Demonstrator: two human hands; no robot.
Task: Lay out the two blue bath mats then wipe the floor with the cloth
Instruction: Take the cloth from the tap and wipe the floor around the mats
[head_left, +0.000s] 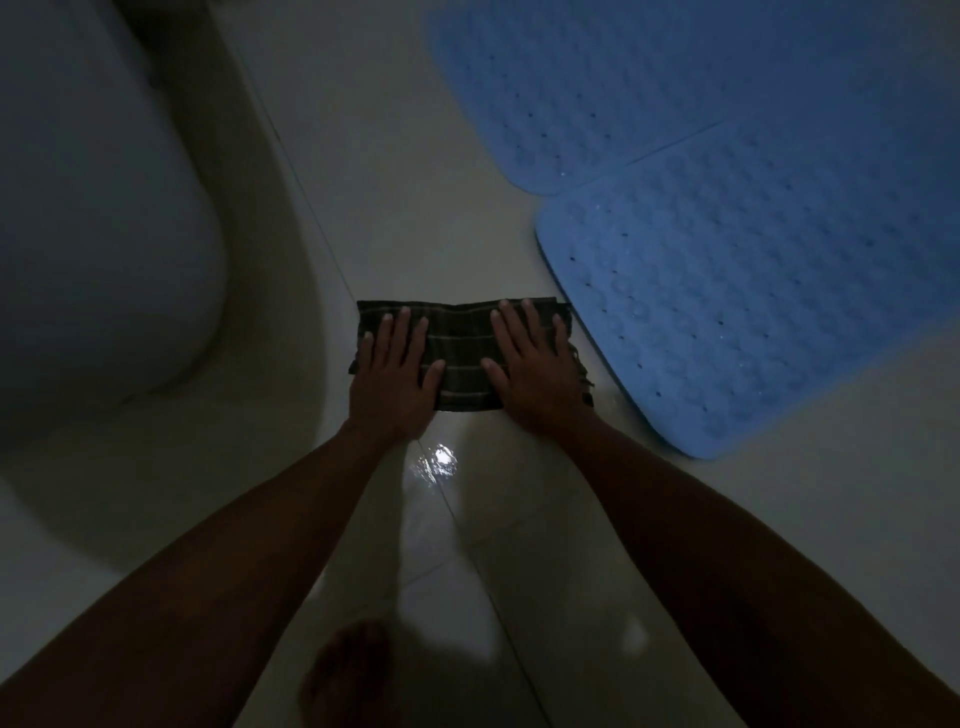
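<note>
Very dim, glare spot on wet floor (441, 457), wide-angle edge distortion

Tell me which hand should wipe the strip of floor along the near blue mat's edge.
Probably the right hand: it presses the cloth end nearest that mat. The left hand lies toward the toilet.

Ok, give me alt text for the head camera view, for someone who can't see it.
Both hands, left hand and right hand, press flat on a dark striped cloth on a wet, dim tiled floor. Two blue bath mats lie flat to the right; a white toilet stands left.
</note>
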